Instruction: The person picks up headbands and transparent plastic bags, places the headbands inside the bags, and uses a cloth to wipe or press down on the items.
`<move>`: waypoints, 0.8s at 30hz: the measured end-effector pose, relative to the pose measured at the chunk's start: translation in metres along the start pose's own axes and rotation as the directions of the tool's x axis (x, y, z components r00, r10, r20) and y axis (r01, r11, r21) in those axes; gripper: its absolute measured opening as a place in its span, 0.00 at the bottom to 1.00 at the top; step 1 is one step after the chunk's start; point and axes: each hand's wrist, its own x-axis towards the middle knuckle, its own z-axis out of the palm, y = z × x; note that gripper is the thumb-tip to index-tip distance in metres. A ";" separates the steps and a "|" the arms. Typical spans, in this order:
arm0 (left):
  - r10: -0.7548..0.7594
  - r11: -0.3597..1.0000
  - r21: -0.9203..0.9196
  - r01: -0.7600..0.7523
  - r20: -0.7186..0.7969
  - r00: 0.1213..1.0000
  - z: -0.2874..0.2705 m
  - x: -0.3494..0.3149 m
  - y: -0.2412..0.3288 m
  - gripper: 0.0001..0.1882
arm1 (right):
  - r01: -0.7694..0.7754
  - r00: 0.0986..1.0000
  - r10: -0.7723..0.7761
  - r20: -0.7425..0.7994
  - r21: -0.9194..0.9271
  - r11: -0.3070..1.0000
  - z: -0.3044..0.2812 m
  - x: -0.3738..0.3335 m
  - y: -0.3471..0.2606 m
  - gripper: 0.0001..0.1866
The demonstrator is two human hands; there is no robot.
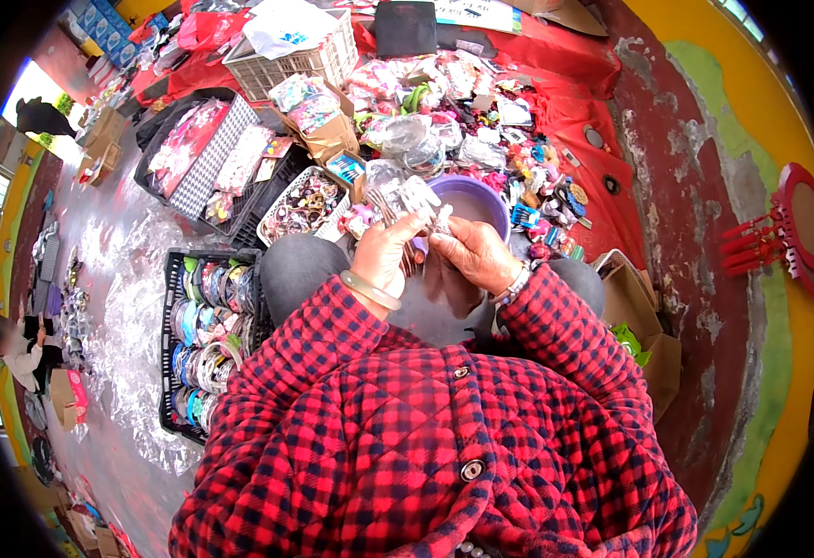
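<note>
In front of my lap, both hands are raised close together with the fingers pinched. My left hand grips a crinkled transparent plastic bag, with something brown and striped by the fingers that I cannot make out fully. My right hand pinches the bag's edge near a small whitish bit. Just beyond my hands stands a purple basin, partly hidden by them. A white basket of small mixed accessories sits past my left knee.
Left of my leg stands a black crate of colourful headbands. Ahead, packaged trinkets pile up on red cloth. A cardboard box is beside my right knee. Plastic sheeting covers floor at left; another person sits far left.
</note>
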 end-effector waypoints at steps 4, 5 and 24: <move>-0.020 0.999 -0.037 0.018 -0.056 0.998 -0.008 0.006 -0.004 0.07 | -0.055 0.998 0.053 0.034 0.049 0.997 0.005 0.000 0.010 0.11; -0.043 0.997 -0.062 0.041 -0.033 0.999 -0.010 0.008 -0.003 0.07 | -0.071 0.996 0.067 0.052 0.079 0.994 0.005 -0.001 0.010 0.12; -0.161 0.974 -0.129 0.184 0.170 0.972 -0.019 0.010 0.013 0.09 | -0.008 0.997 0.007 0.082 0.012 1.000 -0.005 -0.010 0.008 0.13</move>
